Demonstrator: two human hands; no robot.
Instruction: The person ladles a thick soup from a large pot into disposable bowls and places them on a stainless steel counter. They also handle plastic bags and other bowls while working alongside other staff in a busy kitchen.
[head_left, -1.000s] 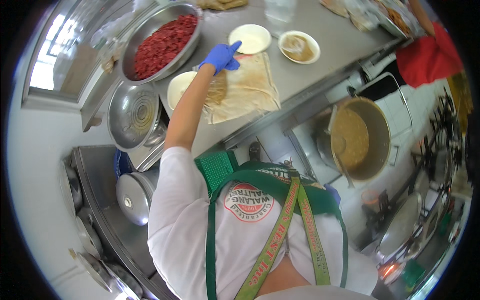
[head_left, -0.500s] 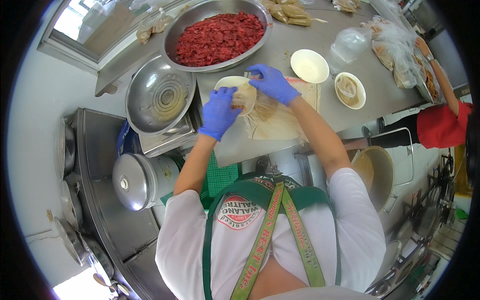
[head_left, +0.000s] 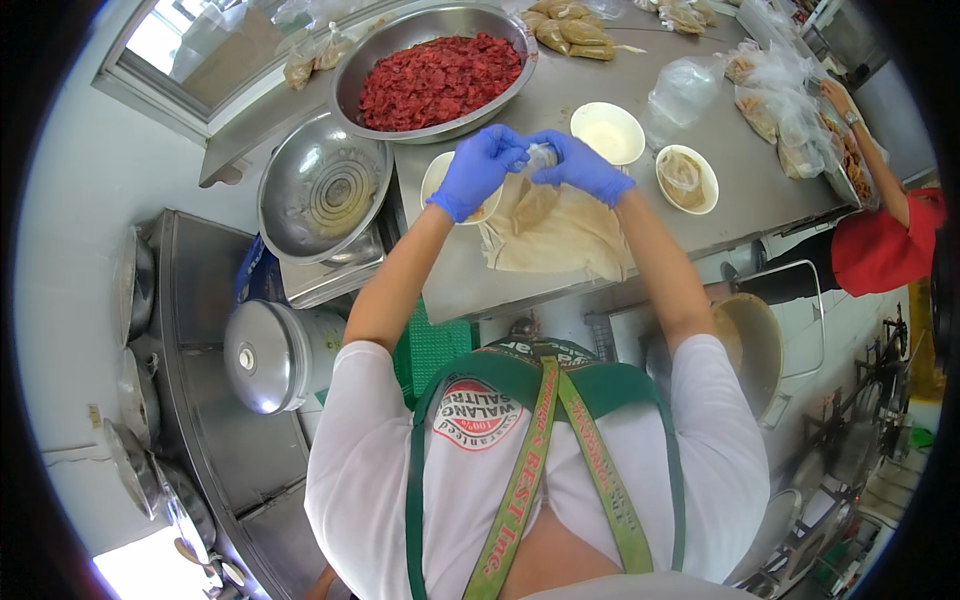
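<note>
Both my hands wear blue gloves and meet above the steel table. My left hand (head_left: 474, 174) pinches at the top of a clear plastic bag (head_left: 536, 204) with brown contents in its lower part. Around the bag's gathered neck close the thumb and fingers of my right hand (head_left: 584, 170). The bag hangs over a cream cloth (head_left: 556, 246) spread on the table. Behind my left hand sits a white bowl (head_left: 434, 178), partly hidden by the glove. Another white bowl (head_left: 608, 134) with something pale inside stands beyond my right hand.
Red raw meat (head_left: 440, 82) fills a large steel basin (head_left: 345, 98) at the back left. Beside it rests a steel bowl (head_left: 278, 206). A white bowl with brown contents (head_left: 688, 196), clear bags (head_left: 684, 92) and filled bags (head_left: 570, 30) lie farther along. A red-clad person (head_left: 884, 240) works at right.
My hands have come up off the left white bowl and closer together. The filled bag now hangs between them, its neck gathered, where before it lay against the bowl and cloth.
</note>
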